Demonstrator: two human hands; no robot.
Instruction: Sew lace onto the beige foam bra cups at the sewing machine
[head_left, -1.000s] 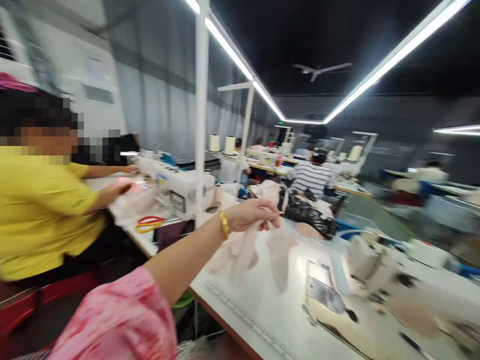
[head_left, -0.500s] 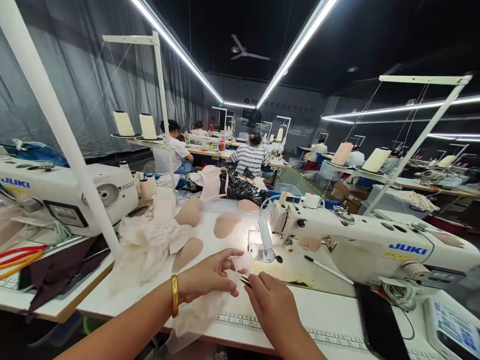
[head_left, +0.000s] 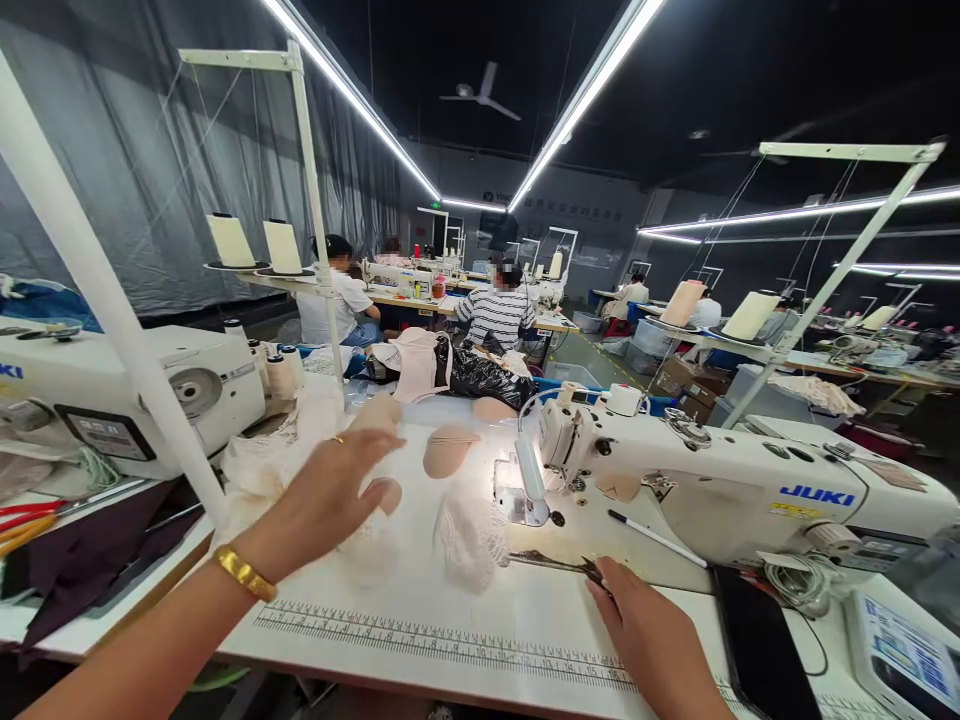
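Observation:
My left hand (head_left: 334,485) is over the left of the sewing table, fingers stretched out and slightly blurred, with nothing visible held. Below and behind it are beige bra cups, one round cup (head_left: 448,452) on the table and another cup (head_left: 379,410) partly behind the fingers. My right hand (head_left: 652,625) lies low on the right, its fingers closed on the handle end of dark scissors (head_left: 551,562); the blades point left. By their tips lies a cream lace piece (head_left: 472,535), beside the sewing machine's needle plate (head_left: 521,500).
The white sewing machine (head_left: 720,480) takes up the right side, with a white pen (head_left: 656,540) on its bed and a black phone (head_left: 761,640) near the edge. Cream fabric (head_left: 255,465) is heaped at left. A printed ruler (head_left: 450,645) runs along the front. Co-workers sit farther back.
My hands have moved apart, the left up and leftward, the right rightward with the scissors. The pale fabric between them now lies on the table. The view has shifted slightly.

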